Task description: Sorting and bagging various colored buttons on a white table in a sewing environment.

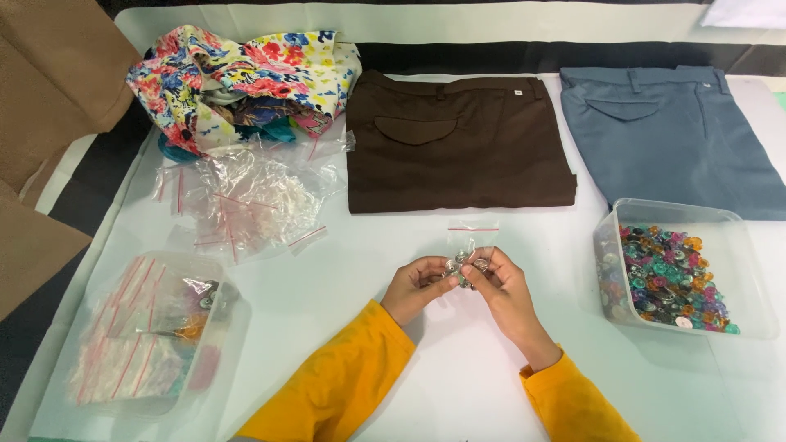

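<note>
Head view, both hands' fingers pinched shut on small clear zip bag (470,245), left hand (415,286), right hand (503,290).

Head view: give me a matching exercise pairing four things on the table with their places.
Things:
1. folded brown trousers
2. clear plastic tub of coloured gems
3. small clear zip bag
4. crumpled floral cloth

Places:
A. far left corner
B. right edge, near the folded blue trousers
C. at the fingers of both hands
D. far middle

Pairs: 1-D, 2-B, 3-C, 4-A
</note>
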